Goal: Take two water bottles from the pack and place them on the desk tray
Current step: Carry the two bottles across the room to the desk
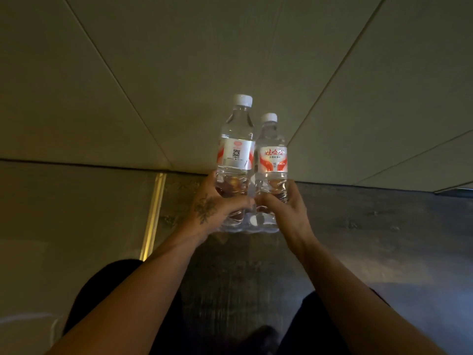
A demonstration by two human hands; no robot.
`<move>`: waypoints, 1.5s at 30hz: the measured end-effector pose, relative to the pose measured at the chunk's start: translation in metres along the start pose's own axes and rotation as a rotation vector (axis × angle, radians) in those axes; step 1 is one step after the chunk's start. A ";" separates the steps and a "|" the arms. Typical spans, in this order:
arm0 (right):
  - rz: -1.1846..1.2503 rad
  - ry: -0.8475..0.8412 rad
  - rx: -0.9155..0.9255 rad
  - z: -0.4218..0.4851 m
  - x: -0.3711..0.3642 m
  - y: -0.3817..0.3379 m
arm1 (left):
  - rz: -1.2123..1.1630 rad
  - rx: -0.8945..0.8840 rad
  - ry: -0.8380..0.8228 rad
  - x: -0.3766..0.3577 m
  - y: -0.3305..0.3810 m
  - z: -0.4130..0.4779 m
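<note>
Pale panelled wall (230, 60) behind, dark floor (358, 239) below. Two clear water bottles, white caps, red/white labels, upright, touching side by side at centre. Left hand (210, 211), tattooed, wrapped round base of left bottle (235, 155); right hand (286, 208) wrapped round base of right bottle (272, 160), at 3 o'clock of the first. Both held in air.

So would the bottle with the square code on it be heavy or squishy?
The left bottle looks full to the neck, so probably heavy for its size. Its thin ribbed clear plastic likely dents if the left hand squeezes. Smooth and round, it might slip or roll.
</note>
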State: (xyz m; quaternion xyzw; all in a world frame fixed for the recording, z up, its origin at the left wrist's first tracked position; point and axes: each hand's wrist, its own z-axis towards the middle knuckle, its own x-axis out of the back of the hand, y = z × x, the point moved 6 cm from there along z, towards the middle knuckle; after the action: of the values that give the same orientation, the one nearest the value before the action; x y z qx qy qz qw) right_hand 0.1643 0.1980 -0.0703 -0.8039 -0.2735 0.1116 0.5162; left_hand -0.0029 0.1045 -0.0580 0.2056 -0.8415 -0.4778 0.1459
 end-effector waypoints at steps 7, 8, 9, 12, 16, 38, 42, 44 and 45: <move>0.065 0.020 -0.075 -0.126 0.020 -0.137 | -0.029 0.158 -0.010 0.001 0.115 -0.146; 0.057 0.023 -0.085 -0.145 0.024 -0.159 | -0.027 0.163 -0.013 0.003 0.139 -0.168; 0.053 0.021 -0.091 -0.165 0.028 -0.180 | -0.018 0.163 -0.019 0.004 0.164 -0.190; 0.055 0.013 -0.096 -0.222 0.040 -0.243 | -0.014 0.146 -0.034 0.013 0.237 -0.250; 0.091 0.021 -0.098 -0.292 0.058 -0.325 | 0.006 0.109 -0.043 0.023 0.321 -0.320; 0.309 0.088 -0.083 -0.413 0.114 -0.437 | 0.065 0.067 -0.059 0.005 0.462 -0.443; 0.329 0.168 -0.059 -0.430 0.137 -0.432 | 0.075 0.033 -0.162 -0.020 0.474 -0.440; 0.373 0.227 -0.042 -0.445 0.149 -0.431 | 0.106 0.020 -0.213 -0.036 0.482 -0.440; 0.390 0.260 -0.032 -0.453 0.154 -0.431 | 0.125 0.017 -0.244 -0.043 0.485 -0.440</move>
State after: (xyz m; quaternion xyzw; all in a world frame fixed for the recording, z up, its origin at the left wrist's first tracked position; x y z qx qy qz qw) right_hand 0.3609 0.0719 0.5304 -0.8574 -0.0457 0.1002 0.5028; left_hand 0.1291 0.0209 0.5789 0.0943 -0.8682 -0.4820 0.0705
